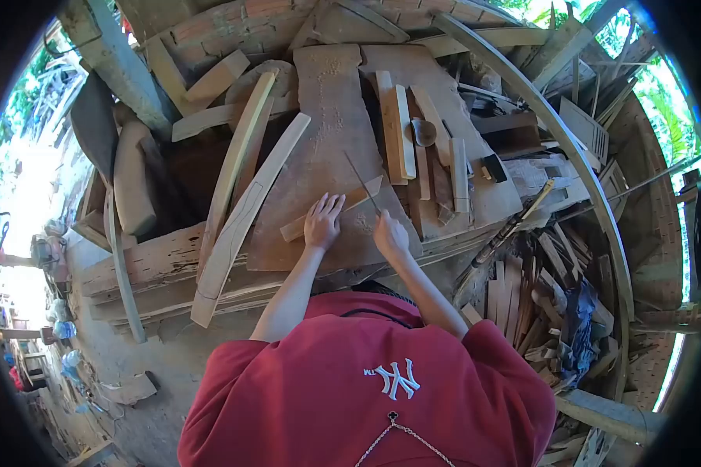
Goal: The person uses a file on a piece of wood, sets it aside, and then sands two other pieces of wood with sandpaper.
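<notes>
Faces a broad brown plank point(329, 101), with a long pale board point(251, 204) slanting at its left. Has a short wooden strip point(355, 198) lying diagonally on the plank's near part. Holds a thin tool point(359, 175) across the strip, closed tightly within the right hand point(391, 236). Rests the left hand point(322, 224) over the strip, with fingers slightly apart

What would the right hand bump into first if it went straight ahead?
The right hand would probably meet the wood strip, which its thin tool crosses, though depth is hard to judge.
</notes>
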Available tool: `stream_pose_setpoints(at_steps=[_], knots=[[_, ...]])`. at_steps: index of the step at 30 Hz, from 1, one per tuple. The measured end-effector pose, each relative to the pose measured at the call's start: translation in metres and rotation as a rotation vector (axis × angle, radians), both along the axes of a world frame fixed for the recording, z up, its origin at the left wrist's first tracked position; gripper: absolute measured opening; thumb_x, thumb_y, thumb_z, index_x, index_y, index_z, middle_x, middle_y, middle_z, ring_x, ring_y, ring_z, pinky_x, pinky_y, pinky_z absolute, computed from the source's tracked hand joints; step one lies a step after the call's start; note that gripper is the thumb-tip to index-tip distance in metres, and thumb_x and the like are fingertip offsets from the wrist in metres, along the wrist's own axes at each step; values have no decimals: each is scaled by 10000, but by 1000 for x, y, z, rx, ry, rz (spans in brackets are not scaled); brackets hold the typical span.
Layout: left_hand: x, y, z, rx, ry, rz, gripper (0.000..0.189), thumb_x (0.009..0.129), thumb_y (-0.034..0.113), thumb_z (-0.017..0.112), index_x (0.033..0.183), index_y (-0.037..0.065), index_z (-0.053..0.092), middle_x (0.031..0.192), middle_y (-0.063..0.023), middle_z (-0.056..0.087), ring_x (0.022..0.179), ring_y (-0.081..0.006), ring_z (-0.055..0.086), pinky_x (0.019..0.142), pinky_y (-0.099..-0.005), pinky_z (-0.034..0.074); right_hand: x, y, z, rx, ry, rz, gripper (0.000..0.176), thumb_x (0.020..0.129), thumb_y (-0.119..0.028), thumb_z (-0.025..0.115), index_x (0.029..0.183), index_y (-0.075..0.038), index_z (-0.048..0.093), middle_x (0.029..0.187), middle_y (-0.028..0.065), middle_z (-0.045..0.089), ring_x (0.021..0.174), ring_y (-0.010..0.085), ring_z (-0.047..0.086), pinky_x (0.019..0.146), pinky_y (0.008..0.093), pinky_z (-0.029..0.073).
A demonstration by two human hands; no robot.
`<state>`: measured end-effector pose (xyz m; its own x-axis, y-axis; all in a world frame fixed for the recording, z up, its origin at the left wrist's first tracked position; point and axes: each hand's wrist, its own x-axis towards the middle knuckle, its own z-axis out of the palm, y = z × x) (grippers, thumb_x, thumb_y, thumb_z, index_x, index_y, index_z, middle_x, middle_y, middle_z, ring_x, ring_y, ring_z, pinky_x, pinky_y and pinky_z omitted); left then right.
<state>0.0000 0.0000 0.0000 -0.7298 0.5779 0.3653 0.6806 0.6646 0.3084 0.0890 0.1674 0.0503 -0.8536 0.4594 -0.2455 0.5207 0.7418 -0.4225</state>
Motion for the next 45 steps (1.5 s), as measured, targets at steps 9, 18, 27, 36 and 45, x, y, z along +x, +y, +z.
stream_pose_setpoints(at_steps=[9,18,27,36,45], knots=[[2,2,1,39,31,22,478,889,165,553,1365,159,513,1303,-63,567,1251,-279,499,1046,-410,386,27,-1,-5,43,100,-12,279,991,-300,416,993,-42,523,831,282,654,808,464,643,713,557,500],[1,0,0,16,23,12,476,900,179,562,1373,168,510,1328,-51,562,1258,-256,500,1039,-395,384,84,-4,3,21,38,-65,253,984,-276,426,990,-43,522,821,274,655,801,462,647,717,560,501],[1,2,-5,-67,30,15,506,905,156,524,1408,170,467,1345,-46,545,1241,-252,499,1039,-397,383,-16,2,-18,-50,214,-45,263,971,-278,455,977,-29,539,809,283,646,787,471,633,688,560,489],[3,5,-1,-47,25,39,481,927,213,542,1402,177,478,1353,-39,542,1258,-219,486,1034,-389,377,96,1,-7,-65,123,-103,277,970,-288,458,968,-19,523,767,281,639,745,472,628,677,564,482],[4,3,4,-90,-4,10,516,903,196,556,1410,179,466,1372,-39,525,1265,-218,476,1041,-389,380,9,3,-10,-82,203,-48,260,962,-268,466,952,-18,534,808,276,647,782,465,635,701,551,492]])
